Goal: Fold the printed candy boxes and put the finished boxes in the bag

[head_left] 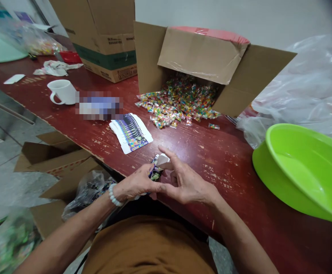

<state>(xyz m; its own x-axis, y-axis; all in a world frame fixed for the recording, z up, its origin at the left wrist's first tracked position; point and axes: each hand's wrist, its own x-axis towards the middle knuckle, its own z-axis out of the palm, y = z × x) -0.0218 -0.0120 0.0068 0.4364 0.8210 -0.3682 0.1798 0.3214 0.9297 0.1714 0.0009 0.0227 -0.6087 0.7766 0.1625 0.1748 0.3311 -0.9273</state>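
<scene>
Between both hands, at the table's near edge, is a small printed card box (156, 174) with a white flap standing up at its end. My left hand (138, 180), with a pale bead bracelet on its wrist, is closed around the box's left side. My right hand (187, 179) has its thumb and fingers at the white flap, the index finger stretched past it. Just beyond lies a fanned stack of flat printed cartons (133, 133). Farther back, small wrapped candies (180, 102) spill out of a cardboard box (200, 57) tipped on its side.
A green basin (280, 179) stands at the right, beside clear plastic sheeting (305, 83). At the left are a white mug (62, 92), a closed carton (108, 42) and a crumpled tissue (54, 67). Below the table edge sits an open cardboard box (60, 160) holding a plastic bag.
</scene>
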